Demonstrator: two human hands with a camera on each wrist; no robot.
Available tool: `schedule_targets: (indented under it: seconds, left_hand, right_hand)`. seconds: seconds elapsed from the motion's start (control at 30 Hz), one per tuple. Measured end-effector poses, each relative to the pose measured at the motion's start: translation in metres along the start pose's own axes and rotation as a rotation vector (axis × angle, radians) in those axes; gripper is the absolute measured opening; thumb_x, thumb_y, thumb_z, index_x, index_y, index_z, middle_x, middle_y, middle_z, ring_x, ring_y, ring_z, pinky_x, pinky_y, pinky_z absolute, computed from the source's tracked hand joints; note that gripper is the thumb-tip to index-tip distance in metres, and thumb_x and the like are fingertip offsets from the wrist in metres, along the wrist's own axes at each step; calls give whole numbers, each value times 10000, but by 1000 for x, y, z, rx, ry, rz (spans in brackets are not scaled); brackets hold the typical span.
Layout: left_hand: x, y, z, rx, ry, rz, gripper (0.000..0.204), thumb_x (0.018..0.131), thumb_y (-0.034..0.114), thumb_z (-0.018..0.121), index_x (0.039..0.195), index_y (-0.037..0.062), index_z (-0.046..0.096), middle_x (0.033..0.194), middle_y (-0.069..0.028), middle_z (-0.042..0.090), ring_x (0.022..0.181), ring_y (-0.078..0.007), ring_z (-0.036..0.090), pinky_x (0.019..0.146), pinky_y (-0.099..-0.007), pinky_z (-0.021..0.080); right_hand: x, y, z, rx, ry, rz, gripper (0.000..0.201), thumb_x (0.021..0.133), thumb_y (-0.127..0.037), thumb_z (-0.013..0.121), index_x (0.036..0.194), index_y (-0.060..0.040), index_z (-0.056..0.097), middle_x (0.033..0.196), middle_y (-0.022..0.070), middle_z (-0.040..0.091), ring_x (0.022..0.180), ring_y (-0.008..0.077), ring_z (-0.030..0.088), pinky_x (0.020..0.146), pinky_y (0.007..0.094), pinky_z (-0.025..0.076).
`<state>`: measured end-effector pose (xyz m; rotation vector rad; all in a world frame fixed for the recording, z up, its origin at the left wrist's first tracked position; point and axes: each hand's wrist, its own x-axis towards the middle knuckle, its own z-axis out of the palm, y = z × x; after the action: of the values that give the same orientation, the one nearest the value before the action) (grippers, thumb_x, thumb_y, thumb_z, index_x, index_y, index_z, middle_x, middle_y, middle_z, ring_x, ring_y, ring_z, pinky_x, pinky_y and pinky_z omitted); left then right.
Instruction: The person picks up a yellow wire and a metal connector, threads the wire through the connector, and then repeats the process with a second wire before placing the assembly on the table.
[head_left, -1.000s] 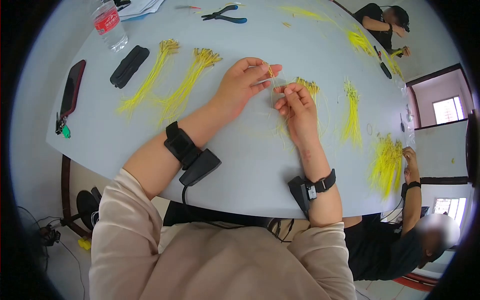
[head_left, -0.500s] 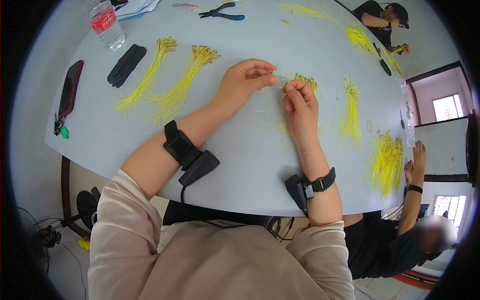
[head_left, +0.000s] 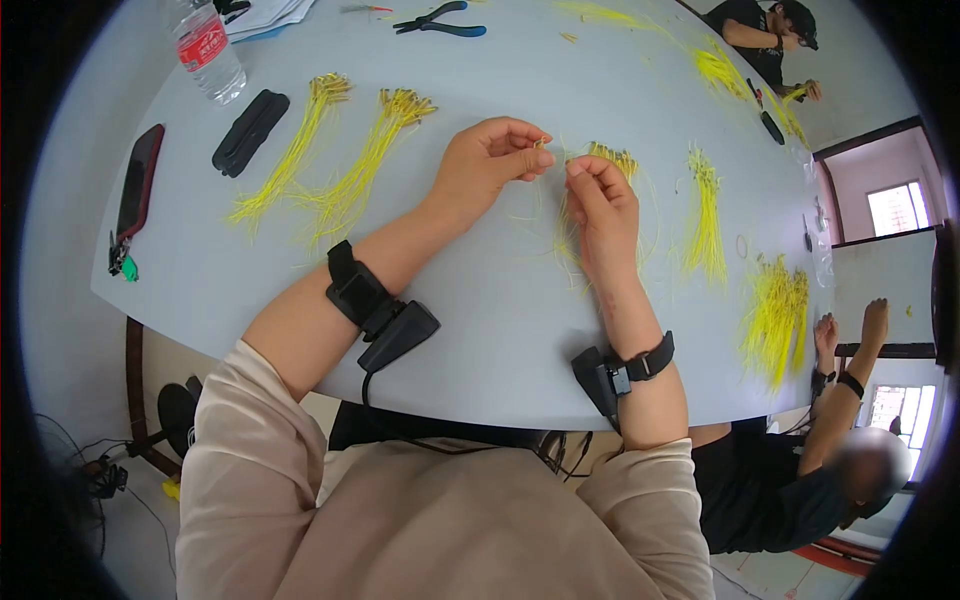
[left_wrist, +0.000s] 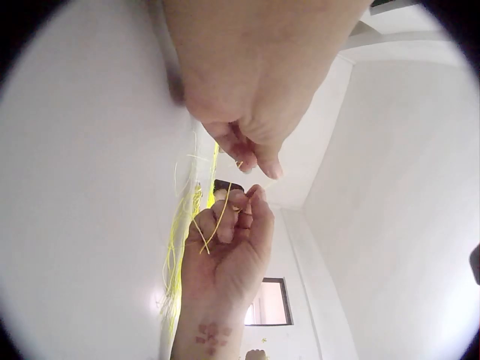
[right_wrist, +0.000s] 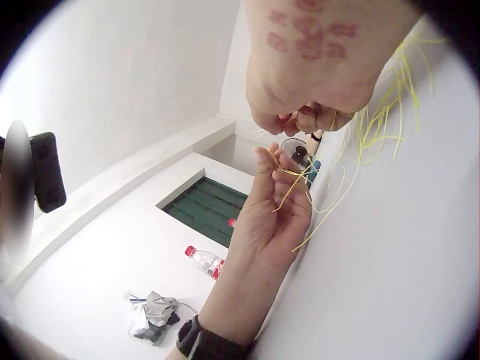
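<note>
Above the table, my left hand [head_left: 492,165] pinches a thin yellow cord [right_wrist: 301,175] between thumb and fingers; its short ends stick out from the fingertips in the right wrist view. Facing it a small gap away, my right hand [head_left: 607,210] has its thumb and index finger pinched together. A fine yellow strand [left_wrist: 220,216] hangs across the right palm, and its upper end meets the right fingertips. Just behind the right hand lies a bundle of yellow cords with gold-coloured ends [head_left: 615,158].
Left of my hands are two more cord bundles [head_left: 378,160], a black case [head_left: 250,132], a phone [head_left: 139,190] and a water bottle [head_left: 208,50]. Pliers [head_left: 440,22] lie at the back. More bundles [head_left: 705,215] lie rightward, where two people sit along the table.
The left fingers have closed over the gold-coloured piece that showed between them. My right fingertips have risen and drawn together. At right, the other person's hands have lifted off their bundle.
</note>
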<state>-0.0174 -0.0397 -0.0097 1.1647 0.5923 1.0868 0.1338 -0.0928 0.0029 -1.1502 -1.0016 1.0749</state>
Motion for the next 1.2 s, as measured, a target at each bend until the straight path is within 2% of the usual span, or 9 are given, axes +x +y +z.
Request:
schedule_targets:
  seconds: [0.2, 0.4, 0.9, 1.2]
  left_hand:
    - [1, -6, -2, -10, -31, 4, 257, 815, 114, 644, 1032, -6, 577, 953, -71, 608, 859, -131, 585, 774, -253, 487]
    - [2, -6, 0, -45, -7, -14, 255, 826, 112, 631, 1041, -10, 571, 964, -77, 605, 886, -144, 587, 835, -273, 485]
    - [2, -7, 0, -7, -29, -6, 215, 830, 108, 626, 1011, 10, 566, 950, -59, 600, 891, -125, 573, 816, -262, 475]
    - [2, -9, -1, 16, -61, 4, 212, 828, 108, 627, 1009, 15, 564, 953, -50, 604, 885, -117, 566, 800, -261, 467]
  right_hand:
    - [0, 1, -1, -29, 7, 20, 93, 832, -109, 579, 889, -37, 587, 643, -76, 456, 551, 8, 362, 498, 167, 270]
    - [0, 0, -1, -49, 15, 16, 87, 832, -104, 585, 883, -34, 594, 651, -83, 464, 550, -1, 356, 492, 161, 262]
    - [-1, 0, 0, -158, 94, -25, 113, 813, -140, 632, 857, -37, 620, 663, -85, 484, 592, 4, 368, 528, 170, 280]
    - [-3, -4, 4, -250, 151, -93, 124, 814, -149, 646, 844, -31, 625, 622, -96, 447, 541, 1, 328, 478, 170, 243]
